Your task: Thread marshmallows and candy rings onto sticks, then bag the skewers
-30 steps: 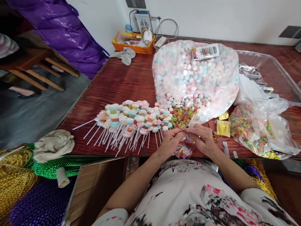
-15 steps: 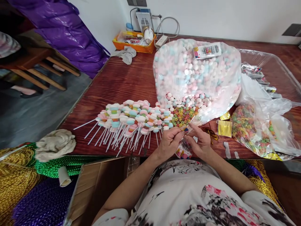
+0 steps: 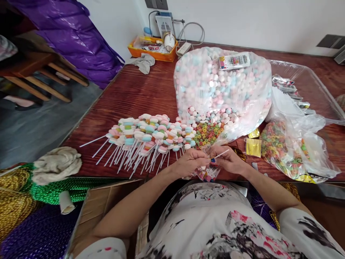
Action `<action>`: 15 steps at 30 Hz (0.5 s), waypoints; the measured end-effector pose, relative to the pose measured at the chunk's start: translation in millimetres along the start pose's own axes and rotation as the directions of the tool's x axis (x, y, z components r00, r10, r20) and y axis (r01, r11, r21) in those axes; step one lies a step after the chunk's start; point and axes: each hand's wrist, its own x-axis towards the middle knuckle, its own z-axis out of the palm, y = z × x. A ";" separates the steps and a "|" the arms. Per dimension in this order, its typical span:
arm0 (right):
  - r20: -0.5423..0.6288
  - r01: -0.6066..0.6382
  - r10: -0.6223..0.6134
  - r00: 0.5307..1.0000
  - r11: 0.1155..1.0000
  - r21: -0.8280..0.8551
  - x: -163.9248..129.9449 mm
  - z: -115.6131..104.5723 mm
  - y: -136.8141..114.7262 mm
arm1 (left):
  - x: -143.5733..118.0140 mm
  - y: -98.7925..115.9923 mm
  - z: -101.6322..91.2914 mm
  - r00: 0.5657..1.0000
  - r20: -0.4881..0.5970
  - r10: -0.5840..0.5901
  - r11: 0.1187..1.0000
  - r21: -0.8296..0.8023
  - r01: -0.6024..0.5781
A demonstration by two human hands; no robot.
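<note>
My left hand (image 3: 192, 160) and my right hand (image 3: 229, 159) meet at the table's front edge, fingers closed in a pinch. Between them they grip the gathered neck of a small printed plastic bag (image 3: 208, 175), which hangs below. A thin white stick (image 3: 221, 154) sticks out of the neck, slanting up to the right. The fingers hide what closes the neck. To the left lies a pile of candy skewers (image 3: 151, 133), pastel marshmallows and ring candies on white sticks. Just beyond my hands are loose ring candies (image 3: 207, 133).
A big clear bag of marshmallows (image 3: 223, 86) stands behind. At right lie gold twist ties (image 3: 253, 147), a bag of ring candies (image 3: 277, 144) and a clear plastic tray (image 3: 309, 66). Further back is an orange basket (image 3: 153, 54). Bead strands (image 3: 40, 230) hang at left.
My hands have moved slightly down and closer together. The white stick, upright between the fingers before, now leans to the right across my right hand.
</note>
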 end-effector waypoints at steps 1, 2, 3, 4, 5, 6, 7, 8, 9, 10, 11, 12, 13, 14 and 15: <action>0.009 0.138 -0.138 0.990 0.979 -0.152 -1.4 -1.6 -5.3 | -2.1 -0.2 -1.2 0.991 0.082 -0.102 0.989 -0.101 0.110; 0.038 0.285 -0.287 0.957 0.912 -0.295 -3.3 -2.3 -10.7 | -4.2 -0.7 -2.3 0.970 0.163 -0.178 0.963 -0.173 0.206; 0.089 0.418 -0.420 0.903 0.813 -0.405 -5.5 -2.6 -16.0 | -6.3 -1.0 -3.3 0.943 0.243 -0.228 0.934 -0.218 0.282; 0.145 0.518 -0.518 0.843 0.711 -0.474 -7.6 -2.7 -20.9 | -8.2 -0.8 -4.4 0.912 0.320 -0.257 0.910 -0.239 0.340; 0.196 0.589 -0.581 0.790 0.631 -0.505 -9.3 -2.9 -25.2 | -9.8 0.0 -5.6 0.883 0.386 -0.267 0.894 -0.243 0.377; 0.229 0.630 -0.613 0.756 0.586 -0.510 -10.4 -3.4 -28.8 | -11.0 1.5 -6.8 0.859 0.439 -0.264 0.887 -0.241 0.395; 0.246 0.644 -0.620 0.745 0.573 -0.506 -10.8 -4.1 -31.8 | -11.8 3.4 -7.9 0.839 0.482 -0.253 0.886 -0.233 0.401; 0.261 0.642 -0.606 0.751 0.579 -0.502 -10.4 -5.0 -34.2 | -12.0 5.5 -8.9 0.824 0.513 -0.241 0.890 -0.223 0.399; 0.280 0.635 -0.584 0.762 0.588 -0.501 -9.2 -6.1 -36.0 | -11.6 7.3 -9.8 0.813 0.534 -0.233 0.896 -0.207 0.393; 0.309 0.633 -0.562 0.768 0.587 -0.505 -7.4 -7.1 -37.6 | -10.6 8.5 -10.4 0.800 0.555 -0.228 0.904 -0.185 0.386; 0.342 0.639 -0.546 0.764 0.572 -0.514 -5.1 -8.1 -39.0 | -8.8 9.0 -11.0 0.786 0.574 -0.230 0.911 -0.157 0.382; 0.377 0.655 -0.541 0.752 0.543 -0.526 -2.7 -8.9 -40.4 | -6.4 8.9 -12.0 0.773 0.589 -0.236 0.917 -0.128 0.377; 0.407 0.677 -0.548 0.731 0.503 -0.538 -0.2 -9.5 -42.1 | -3.5 8.6 -13.8 0.764 0.600 -0.237 0.924 -0.105 0.369; 0.424 0.697 -0.566 0.707 0.458 -0.552 2.1 -9.9 -44.2 | -0.3 8.4 -16.8 0.757 0.611 -0.234 0.930 -0.088 0.358; 0.429 0.710 -0.587 0.686 0.411 -0.572 4.1 -10.1 -46.8 | 2.7 9.2 -21.1 0.746 0.625 -0.229 0.937 -0.066 0.344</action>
